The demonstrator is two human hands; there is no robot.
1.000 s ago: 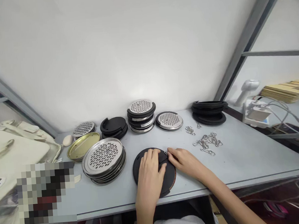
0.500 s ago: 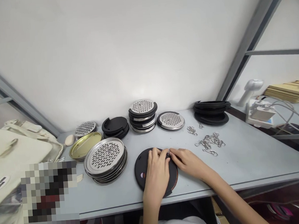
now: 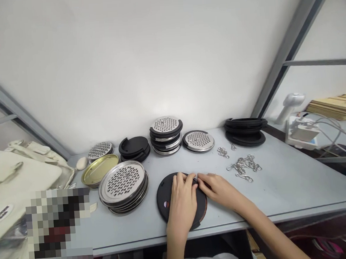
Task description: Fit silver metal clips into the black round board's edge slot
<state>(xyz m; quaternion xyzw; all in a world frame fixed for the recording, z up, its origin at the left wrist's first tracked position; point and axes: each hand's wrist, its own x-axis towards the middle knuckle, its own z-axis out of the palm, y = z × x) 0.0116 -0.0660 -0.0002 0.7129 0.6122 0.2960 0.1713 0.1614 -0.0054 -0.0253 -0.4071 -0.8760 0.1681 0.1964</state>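
Observation:
A black round case (image 3: 162, 191) with a small round logo lies flat near the table's front edge. My left hand (image 3: 182, 198) rests across it, fingers bent and closed at its upper rim. From the right, my right hand (image 3: 214, 186) pinches a small metal snap hook (image 3: 195, 179) at that same rim. Fingers cover most of the hook, so whether it is fastened to the case is hidden. To the right of my hands lies a loose pile of metal snap hooks (image 3: 243, 165), with a smaller group (image 3: 222, 152) behind it.
Round metal grater plates (image 3: 122, 184) are stacked at the left, beside gold-coloured lids (image 3: 100, 171). Along the wall stand black cases (image 3: 134, 145), a stack of cases with graters (image 3: 166, 125), a single one (image 3: 199, 140) and black rings (image 3: 246, 138). A cream bag (image 3: 22, 175) sits far left.
The view has shifted very slightly. Both hands stay at the case's upper rim, with the right fingertips moved a little and slightly more of the metal hook showing.

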